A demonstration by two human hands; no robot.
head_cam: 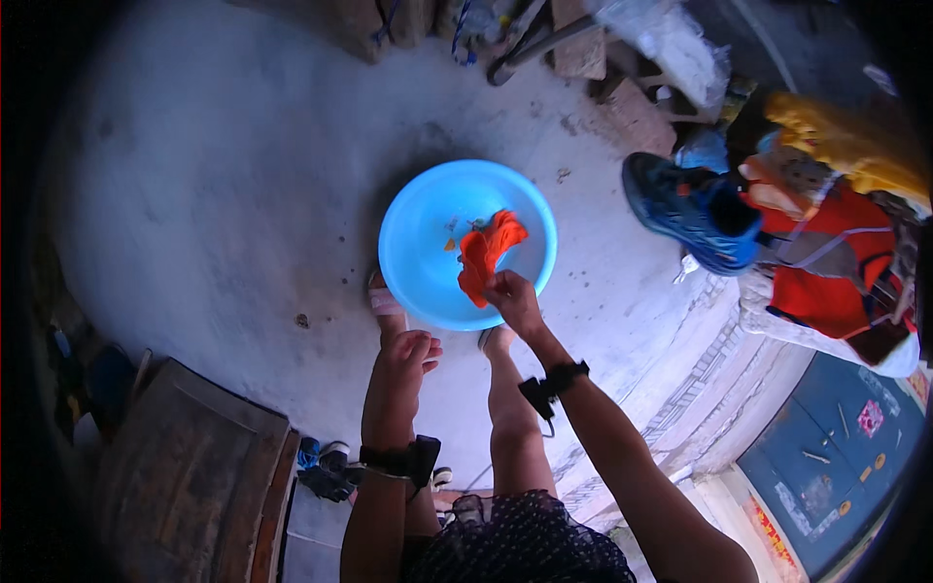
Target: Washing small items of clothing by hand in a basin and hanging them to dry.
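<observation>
A round light-blue plastic basin sits on the concrete floor before my feet. My right hand pinches the lower end of an orange-red cloth over the near right part of the basin. The rest of the cloth stretches up and to the right; whether it touches the basin's bottom I cannot tell. Small printed marks show on the basin's inside. My left hand, fingers partly curled and holding nothing, hovers just outside the near left rim. Black straps with small devices circle both wrists.
A blue sneaker stands out at the right, beside piled red and yellow fabrics. Bricks and a metal leg lie at the top. A wooden cabinet and several shoes are at lower left, a blue door at lower right.
</observation>
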